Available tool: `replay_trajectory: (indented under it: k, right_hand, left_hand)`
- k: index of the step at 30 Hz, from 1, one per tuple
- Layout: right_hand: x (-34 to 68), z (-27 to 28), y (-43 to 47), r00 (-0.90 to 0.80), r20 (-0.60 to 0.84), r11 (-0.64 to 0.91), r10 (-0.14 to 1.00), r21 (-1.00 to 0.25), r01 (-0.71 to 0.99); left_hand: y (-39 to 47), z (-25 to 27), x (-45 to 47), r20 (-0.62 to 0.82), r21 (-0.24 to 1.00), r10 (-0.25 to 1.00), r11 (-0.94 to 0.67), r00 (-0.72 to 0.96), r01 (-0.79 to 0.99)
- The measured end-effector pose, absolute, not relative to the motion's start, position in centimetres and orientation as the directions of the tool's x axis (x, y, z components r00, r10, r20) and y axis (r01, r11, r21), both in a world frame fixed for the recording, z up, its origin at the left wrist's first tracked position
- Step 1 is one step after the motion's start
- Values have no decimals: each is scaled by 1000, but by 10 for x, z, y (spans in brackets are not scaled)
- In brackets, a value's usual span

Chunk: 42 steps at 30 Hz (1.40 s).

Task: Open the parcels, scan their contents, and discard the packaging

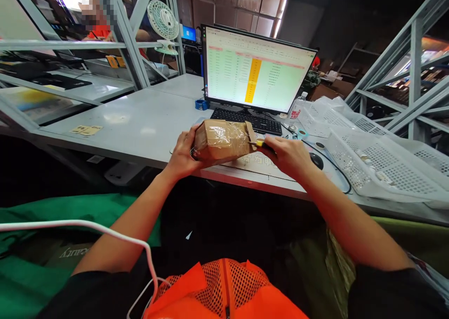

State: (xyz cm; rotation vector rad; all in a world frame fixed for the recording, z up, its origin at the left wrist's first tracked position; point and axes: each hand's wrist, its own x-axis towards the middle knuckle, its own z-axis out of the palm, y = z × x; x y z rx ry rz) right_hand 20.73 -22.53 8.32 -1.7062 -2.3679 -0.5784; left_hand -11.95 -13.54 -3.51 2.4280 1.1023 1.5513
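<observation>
A small brown cardboard box point(224, 139) wrapped in shiny clear tape is held just over the front edge of the white table point(136, 122). My left hand point(182, 153) is closed round its left end. In my right hand point(289, 155) is a utility knife point(261, 144) with a yellow and black handle. Its blade touches the box's right end, beside a raised cardboard flap point(251, 133). What the box holds is hidden.
Behind the box stand a black keyboard point(242, 118) and a monitor point(257, 71). White plastic baskets point(389, 164) and a black mouse point(316, 160) are on the right. A blue tape roll point(201, 105) lies by the monitor. Metal frames rise at both sides; a person point(100, 29) is beyond the left one.
</observation>
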Motion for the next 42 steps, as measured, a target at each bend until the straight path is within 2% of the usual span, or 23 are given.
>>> replay_trajectory:
  k: [3, 9, 15, 18, 20, 22, 24, 27, 31, 33, 35, 37, 39, 41, 42]
  right_hand:
    - [180, 107, -195, -492, 294, 414, 819, 292, 862]
    - [156, 106, -159, -555, 109, 488, 825, 359, 796]
    - [197, 111, -152, -483, -46, 451, 875, 445, 774]
    - [234, 110, -158, -371, -57, 354, 927, 462, 813]
    - [256, 105, -169, -295, -16, 269, 955, 460, 846]
    - [269, 95, -181, -206, 76, 160, 976, 400, 902]
    - [270, 75, -189, -89, 125, 52, 988, 269, 962]
    - [253, 32, -185, 44, 40, -47, 998, 90, 995]
    - [228, -10, -161, 56, 2, -56, 998, 38, 998]
    - [220, -9, -150, 26, 17, -26, 1000, 22, 999]
    - [210, 6, -143, -25, 97, 26, 995, -6, 1000]
    - [193, 27, -141, -181, 262, 210, 948, -86, 974]
    - [170, 46, -142, -410, 395, 498, 822, -148, 855]
    - [146, 58, -144, -579, 422, 685, 698, -156, 712]
    - [134, 61, -145, -618, 397, 711, 679, -143, 689]
  left_hand:
    - [-138, -25, -120, 739, 424, 613, -745, 279, 515]
    - [-136, -31, -131, 704, 463, 652, -723, 284, 512]
    - [-134, -34, -134, 705, 434, 631, -745, 325, 506]
    - [-131, -36, -137, 707, 404, 605, -771, 367, 493]
    - [-126, -45, -144, 697, 437, 619, -767, 363, 469]
    - [-120, -59, -152, 675, 513, 665, -734, 319, 445]
    - [-115, -71, -157, 648, 582, 712, -692, 270, 427]
    - [-112, -78, -159, 619, 641, 756, -643, 213, 420]
    - [-114, -73, -155, 572, 699, 799, -593, 186, 400]
    - [-115, -70, -155, 550, 720, 813, -577, 190, 385]
    - [-115, -70, -156, 539, 729, 818, -572, 199, 377]
    - [-113, -69, -157, 536, 729, 818, -573, 210, 374]
    - [-112, -69, -157, 533, 726, 818, -573, 215, 381]
    - [-111, -67, -157, 531, 724, 818, -574, 221, 383]
    - [-111, -66, -156, 529, 725, 818, -574, 225, 381]
